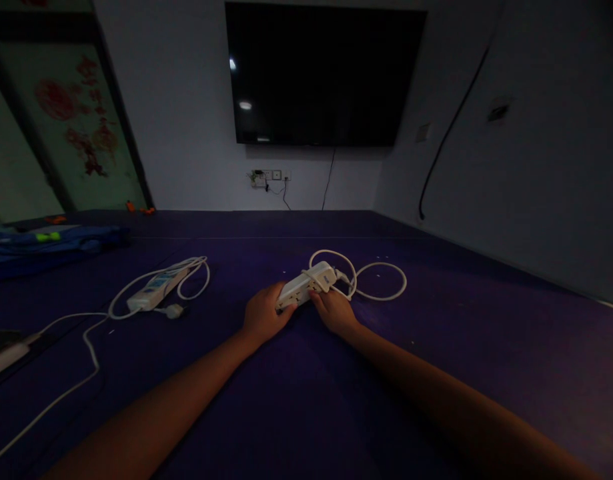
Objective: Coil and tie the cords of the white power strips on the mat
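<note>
A white power strip [299, 285] is held between my two hands, just above or on the purple surface [306, 387]. My left hand [265, 313] is closed around its near left end, thumb along the socket face. At the far right end, my right hand [335, 310] grips the strip from below, its thumb on the front. The strip's white cord [386, 265] passes over the body near that end and spreads in loose loops to the right. Part of the strip is hidden behind my fingers.
Left of my hands lies a second white power strip [156, 290] with a coiled cord and a plug [175, 311]. Another white strip [6, 360] is cut off at the left edge. Blue cloth [51, 243] lies farther back. A television [326, 73] hangs on the wall.
</note>
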The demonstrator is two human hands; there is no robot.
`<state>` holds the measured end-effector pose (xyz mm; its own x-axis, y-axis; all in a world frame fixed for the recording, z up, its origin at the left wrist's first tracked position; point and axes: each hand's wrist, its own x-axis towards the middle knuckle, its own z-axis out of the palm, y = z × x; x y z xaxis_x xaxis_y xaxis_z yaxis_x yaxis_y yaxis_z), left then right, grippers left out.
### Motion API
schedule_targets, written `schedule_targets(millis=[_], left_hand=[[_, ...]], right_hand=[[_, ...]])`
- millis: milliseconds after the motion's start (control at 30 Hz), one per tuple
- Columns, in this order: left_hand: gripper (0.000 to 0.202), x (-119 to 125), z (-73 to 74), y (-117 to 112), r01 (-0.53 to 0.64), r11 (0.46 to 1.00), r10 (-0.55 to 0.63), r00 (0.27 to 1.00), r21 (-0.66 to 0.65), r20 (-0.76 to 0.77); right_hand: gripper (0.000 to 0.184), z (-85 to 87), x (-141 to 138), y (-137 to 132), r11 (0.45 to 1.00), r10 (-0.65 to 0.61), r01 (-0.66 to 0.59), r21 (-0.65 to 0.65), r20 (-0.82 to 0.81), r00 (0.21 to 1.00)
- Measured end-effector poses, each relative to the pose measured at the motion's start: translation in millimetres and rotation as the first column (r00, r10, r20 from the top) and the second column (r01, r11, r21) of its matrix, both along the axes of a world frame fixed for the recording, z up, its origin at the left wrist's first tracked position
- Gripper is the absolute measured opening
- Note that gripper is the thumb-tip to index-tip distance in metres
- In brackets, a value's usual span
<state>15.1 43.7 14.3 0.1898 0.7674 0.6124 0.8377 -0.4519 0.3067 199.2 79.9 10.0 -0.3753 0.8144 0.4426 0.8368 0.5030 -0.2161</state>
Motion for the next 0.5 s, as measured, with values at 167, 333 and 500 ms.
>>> schedule_targets(millis=[167,333,500], left_hand=[[0.04,0.3,0.6,-0.5,-0.011,1.0,0.011,1.0,0.004,0.0],[0.04,0.2,0.1,-0.6,-0.005,1.0,0.005,1.0,0.012,-0.007],[0.04,-0.2,-0.8,0.3,-0.011,1.0,0.011,1.0,0.007,-0.001]], right_hand=[[0.042,0.2,-0.5,0.5,1.0,-0.021,0.021,-0.018,0.012,1.0],[0.043,-0.8,-0.1,0.6,1.0,-0.006,0.007,-0.019,0.019,1.0],[0.042,-1.4,-0.1,0.5,1.0,-0.01,0.01,-0.001,0.021,1.0]])
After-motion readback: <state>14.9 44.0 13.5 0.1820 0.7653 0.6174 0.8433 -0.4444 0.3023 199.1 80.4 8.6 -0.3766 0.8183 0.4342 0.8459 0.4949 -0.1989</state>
